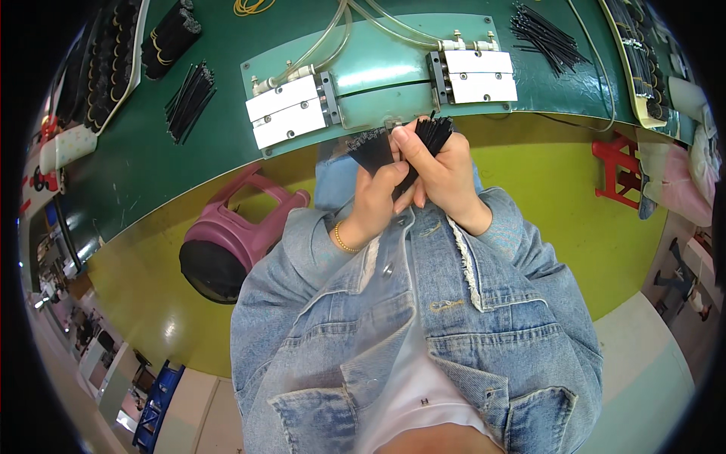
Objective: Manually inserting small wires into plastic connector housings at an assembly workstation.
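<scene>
Close to my chest, both hands meet just off the near edge of the green table. My left hand (376, 195) is closed round a fanned bunch of thin black strips (369, 150), their tips pointing up and to the left. Closed too, my right hand (442, 170) grips a second bunch of black strips (436, 133), which stands up between thumb and fingers. The fingertips of both hands touch or nearly touch. Just beyond them is a fixture on a pale green plate (386, 69), with a white block (283, 113) at its left and another white block (480, 76) at its right.
Loose black strips (190, 102) lie left on the table (136, 174), with more black strips (548, 38) at the right. Clear hoses (336, 34) run to the fixture. Trays of bundles (113, 68) line the far left. A purple chair (242, 219) and red stool (618, 166) stand on the floor.
</scene>
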The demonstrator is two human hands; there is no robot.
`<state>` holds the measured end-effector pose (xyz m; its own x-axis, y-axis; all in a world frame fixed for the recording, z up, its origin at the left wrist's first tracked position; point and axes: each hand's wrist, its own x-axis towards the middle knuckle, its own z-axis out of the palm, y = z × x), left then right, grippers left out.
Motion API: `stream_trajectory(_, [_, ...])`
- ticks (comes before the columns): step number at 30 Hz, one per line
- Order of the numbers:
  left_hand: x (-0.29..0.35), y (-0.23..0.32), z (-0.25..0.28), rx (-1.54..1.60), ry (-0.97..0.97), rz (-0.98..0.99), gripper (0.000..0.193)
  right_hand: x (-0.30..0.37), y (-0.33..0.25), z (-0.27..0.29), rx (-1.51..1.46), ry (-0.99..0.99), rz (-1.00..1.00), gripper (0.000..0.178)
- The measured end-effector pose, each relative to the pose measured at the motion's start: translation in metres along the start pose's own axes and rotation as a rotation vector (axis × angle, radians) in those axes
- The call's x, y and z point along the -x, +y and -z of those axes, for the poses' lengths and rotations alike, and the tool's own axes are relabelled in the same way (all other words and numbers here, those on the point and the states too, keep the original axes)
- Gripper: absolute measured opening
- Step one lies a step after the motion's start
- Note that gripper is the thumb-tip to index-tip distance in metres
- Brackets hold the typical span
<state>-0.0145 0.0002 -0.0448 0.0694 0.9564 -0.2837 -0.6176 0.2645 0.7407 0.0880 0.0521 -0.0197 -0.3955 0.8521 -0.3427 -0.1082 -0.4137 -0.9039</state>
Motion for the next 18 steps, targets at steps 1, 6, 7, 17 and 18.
stream_trajectory(1, [-0.0002,-0.0005,0.0002,0.0,0.0,0.0,0.024,-0.0003,0.0003,0.0001,0.005,-0.005,0.001,0.022])
stream_trajectory(6, [-0.0013,-0.0023,0.0,0.038,0.003,-0.002,0.029,-0.0008,0.0,0.0002,0.029,0.002,-0.002,0.022])
stream_trajectory(7, [-0.0016,-0.0018,-0.0005,0.041,0.009,-0.002,0.03,-0.0008,-0.0002,0.0002,0.027,0.003,-0.008,0.022])
stream_trajectory(17, [0.0011,-0.0003,-0.0029,0.049,0.055,-0.004,0.031,0.0033,-0.0017,-0.0001,-0.077,-0.024,-0.04,0.021])
stream_trajectory(18, [0.0011,-0.0012,0.0008,0.045,0.033,0.018,0.029,0.0031,-0.002,0.0002,-0.077,-0.024,-0.039,0.021])
